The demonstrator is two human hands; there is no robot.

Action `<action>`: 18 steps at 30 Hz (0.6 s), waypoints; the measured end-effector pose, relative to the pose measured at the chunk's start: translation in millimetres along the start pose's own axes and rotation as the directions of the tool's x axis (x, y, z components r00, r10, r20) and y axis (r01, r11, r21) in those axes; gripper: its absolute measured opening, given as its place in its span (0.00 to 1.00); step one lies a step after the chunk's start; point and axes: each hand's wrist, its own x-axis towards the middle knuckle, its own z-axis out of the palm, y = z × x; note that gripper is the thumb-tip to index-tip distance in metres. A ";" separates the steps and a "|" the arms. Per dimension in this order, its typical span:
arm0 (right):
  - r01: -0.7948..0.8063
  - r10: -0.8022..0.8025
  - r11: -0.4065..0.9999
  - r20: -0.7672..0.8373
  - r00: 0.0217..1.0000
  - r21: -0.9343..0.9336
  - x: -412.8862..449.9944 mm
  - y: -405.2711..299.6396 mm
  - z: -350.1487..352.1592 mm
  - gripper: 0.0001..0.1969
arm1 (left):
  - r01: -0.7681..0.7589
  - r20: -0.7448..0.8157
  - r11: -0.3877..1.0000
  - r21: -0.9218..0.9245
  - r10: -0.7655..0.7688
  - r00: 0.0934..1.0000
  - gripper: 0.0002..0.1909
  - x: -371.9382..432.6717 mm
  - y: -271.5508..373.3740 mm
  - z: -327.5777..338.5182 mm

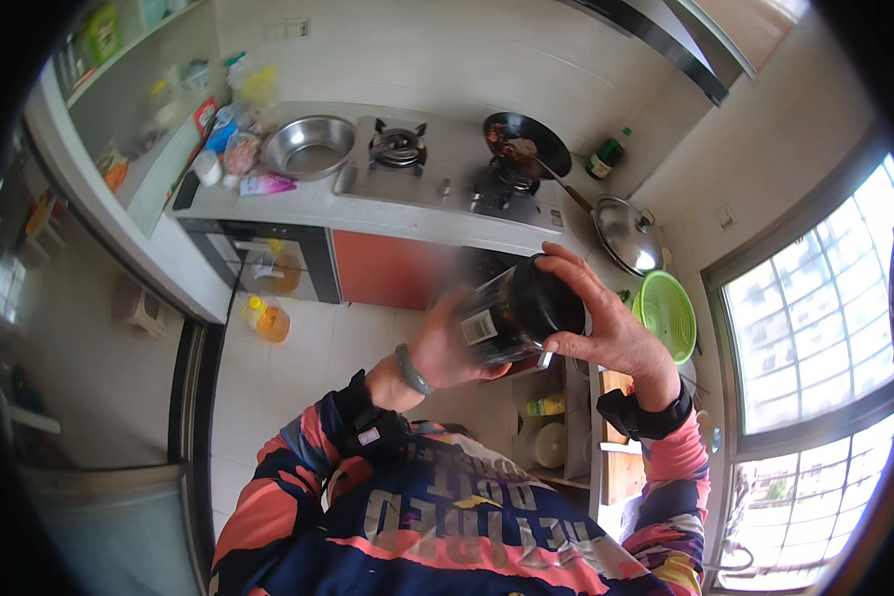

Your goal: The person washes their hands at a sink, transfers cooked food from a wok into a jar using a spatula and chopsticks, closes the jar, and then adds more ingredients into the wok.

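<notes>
A dark jar (pixel 492 320) with a printed label is held tilted in front of my chest. Around its body wraps my left hand (pixel 436 343), a bangle (pixel 413 370) on that wrist. My right hand (pixel 607 320) grips the jar's black lid (pixel 555 298), thumb and fingers spread across its rim. The lid sits on the jar, and what is inside is hard to make out. Beyond my hands, a black wok (pixel 540 138) with reddish-brown food stands on the right burner of the gas stove (pixel 432 175). A spatula (pixel 566 186) leans out of it.
A steel basin (pixel 311 147) stands left of the stove, beside bagged food (pixel 242 153). Right of the wok are a green bottle (pixel 609 155), a steel pot lid (pixel 627 235) and a green plastic basket (pixel 667 316). An oil bottle (pixel 268 320) stands on the floor.
</notes>
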 end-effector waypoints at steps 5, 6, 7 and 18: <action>0.093 -0.113 0.984 -0.126 0.986 -0.152 34.4 -6.3 40.7 0.32 | -0.355 -0.016 0.864 0.358 0.385 0.923 0.27 -18.2 4.2 5.1; -0.034 0.014 0.995 -0.214 0.977 -0.089 41.0 -4.6 50.1 0.33 | -0.443 0.009 0.746 0.498 0.506 0.862 0.27 -19.5 5.3 7.4; -0.158 0.146 0.987 -0.293 0.945 -0.017 45.6 -4.0 54.7 0.34 | -0.497 0.032 0.600 0.627 0.617 0.786 0.27 -21.5 6.1 9.3; 0.128 -0.069 0.963 0.240 0.968 -0.239 78.0 -13.5 -3.4 0.40 | -0.459 -0.067 0.865 0.204 0.480 0.875 0.27 -28.6 15.8 19.5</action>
